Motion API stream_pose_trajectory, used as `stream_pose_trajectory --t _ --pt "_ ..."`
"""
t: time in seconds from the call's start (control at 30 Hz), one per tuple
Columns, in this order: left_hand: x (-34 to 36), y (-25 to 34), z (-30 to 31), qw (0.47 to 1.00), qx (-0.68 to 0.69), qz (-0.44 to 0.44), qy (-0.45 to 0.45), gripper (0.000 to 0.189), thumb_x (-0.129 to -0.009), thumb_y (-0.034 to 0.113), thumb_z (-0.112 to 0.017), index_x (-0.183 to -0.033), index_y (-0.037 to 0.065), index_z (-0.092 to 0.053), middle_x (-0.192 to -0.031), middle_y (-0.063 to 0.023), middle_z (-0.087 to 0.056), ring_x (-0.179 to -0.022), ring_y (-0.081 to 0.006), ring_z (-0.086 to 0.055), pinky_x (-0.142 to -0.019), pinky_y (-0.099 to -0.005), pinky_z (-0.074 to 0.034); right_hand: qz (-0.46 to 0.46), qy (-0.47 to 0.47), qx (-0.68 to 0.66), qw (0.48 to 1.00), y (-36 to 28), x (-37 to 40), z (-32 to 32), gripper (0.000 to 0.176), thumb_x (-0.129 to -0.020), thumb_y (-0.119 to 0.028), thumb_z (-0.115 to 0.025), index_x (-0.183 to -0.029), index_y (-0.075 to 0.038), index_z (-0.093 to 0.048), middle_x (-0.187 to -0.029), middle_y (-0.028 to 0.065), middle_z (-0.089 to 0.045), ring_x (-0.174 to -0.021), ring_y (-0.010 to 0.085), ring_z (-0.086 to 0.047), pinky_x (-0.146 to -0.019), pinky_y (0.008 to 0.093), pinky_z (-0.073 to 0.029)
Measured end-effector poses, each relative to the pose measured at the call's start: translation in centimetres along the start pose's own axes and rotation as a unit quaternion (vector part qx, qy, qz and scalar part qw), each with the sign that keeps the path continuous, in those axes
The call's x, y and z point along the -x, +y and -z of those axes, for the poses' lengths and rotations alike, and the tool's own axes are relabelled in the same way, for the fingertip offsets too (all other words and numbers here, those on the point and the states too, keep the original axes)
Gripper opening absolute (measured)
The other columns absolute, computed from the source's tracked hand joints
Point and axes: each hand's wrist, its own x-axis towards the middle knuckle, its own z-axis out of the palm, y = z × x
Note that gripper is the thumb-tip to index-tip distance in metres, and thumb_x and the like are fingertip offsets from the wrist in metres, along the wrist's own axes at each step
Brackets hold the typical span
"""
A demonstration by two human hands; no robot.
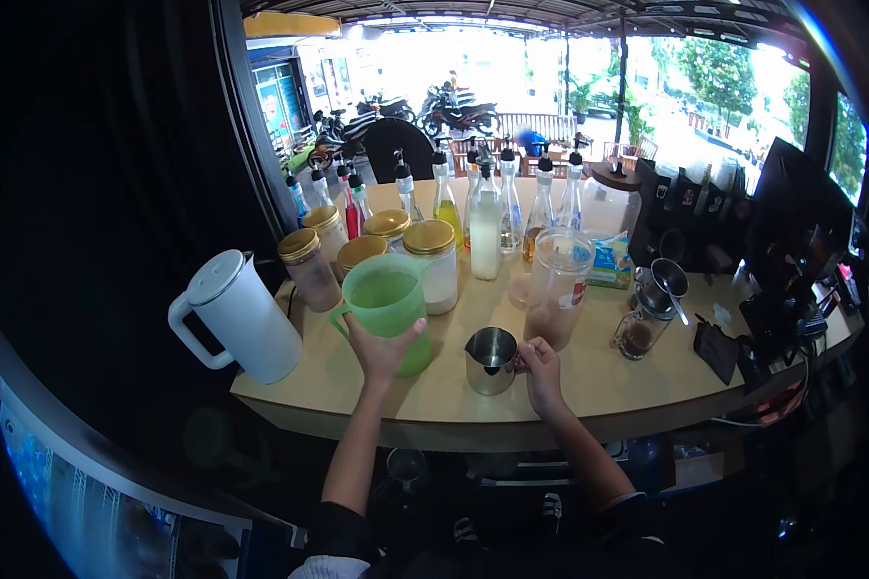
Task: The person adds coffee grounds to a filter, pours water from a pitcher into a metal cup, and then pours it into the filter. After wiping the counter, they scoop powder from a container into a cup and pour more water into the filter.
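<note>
My left hand (381,349) grips the lower body of a green plastic pitcher (386,299) that stands on the wooden counter (608,386). My right hand (539,369) holds the handle side of a small steel milk jug (490,359), which stands upright just right of the green pitcher. A tall clear plastic container (556,288) with a brownish layer at its bottom stands right behind my right hand.
A white lidded pitcher (239,317) stands at the counter's left end. Gold-lidded jars (433,261) and several pump syrup bottles (485,224) fill the back. A glass jar with brown contents (637,333), a steel scoop (668,280) and dark equipment (787,251) sit to the right.
</note>
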Motion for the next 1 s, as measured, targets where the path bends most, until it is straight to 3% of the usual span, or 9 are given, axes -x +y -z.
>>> stream_pose_trajectory --t 0.07,0.27,0.6,0.77,1.0 --pt "-0.4 -0.4 0.6 1.0 0.013 0.002 -0.019 0.09 -0.057 0.023 -0.09 -0.125 0.0 -0.036 -0.117 -0.0165 -0.053 -0.107 -0.0281 -0.057 -0.09 -0.0404 -0.048 0.017 0.002 0.073 0.997 0.3 -0.1 0.4 0.019 -0.095 -0.017 -0.059 -0.08 -0.009 -0.051 -0.072 -0.0005 -0.058 -0.067 0.0071 -0.055 -0.062 0.0219 -0.043" --pt "-1.1 -0.2 2.8 0.994 0.033 0.007 -0.102 0.089 -0.056 0.02 -0.09 -0.125 0.001 -0.037 -0.118 -0.0158 -0.055 -0.106 -0.0265 -0.058 -0.091 -0.0396 -0.049 0.018 0.003 0.096 0.995 -0.3 0.3 -0.1 0.017 -0.096 -0.018 -0.057 -0.083 -0.008 -0.052 -0.072 -0.0015 -0.057 -0.066 0.0059 -0.054 -0.061 0.0216 -0.042" --pt "-1.0 3.8 4.1 0.977 -0.04 -0.004 -0.211 0.092 -0.053 0.016 -0.09 -0.128 0.001 -0.038 -0.117 -0.0154 -0.056 -0.108 -0.0245 -0.059 -0.091 -0.0375 -0.05 -0.003 -0.015 0.0 1.0 -1.5 0.1 -1.8 0.021 -0.096 -0.016 -0.055 -0.078 -0.01 -0.046 -0.07 -0.0021 -0.053 -0.065 0.0053 -0.052 -0.059 0.0217 -0.04" --pt "-0.9 4.1 3.6 0.975 -0.045 -0.022 -0.215 0.094 -0.052 0.02 -0.09 -0.128 0.001 -0.038 -0.116 -0.0169 -0.058 -0.106 -0.0265 -0.06 -0.09 -0.0389 -0.05 0.011 -0.011 -0.004 1.0 -2.2 -0.5 -2.1 0.019 -0.095 -0.016 -0.059 -0.08 -0.011 -0.049 -0.069 -0.0043 -0.048 -0.063 0.0045 -0.045 -0.062 0.0213 -0.039" --pt "-0.9 4.4 2.9 0.963 -0.081 -0.031 -0.255 0.099 -0.05 0.021 -0.09 -0.131 0.001 -0.036 -0.12 -0.0173 -0.055 -0.111 -0.0276 -0.057 -0.094 -0.0399 -0.047 0.032 -0.018 -0.013 0.999 -4.5 -0.5 -2.6 0.021 -0.095 -0.016 -0.058 -0.078 -0.011 -0.046 -0.071 -0.0017 -0.055 -0.062 0.0044 -0.05 -0.058 0.0197 -0.037"
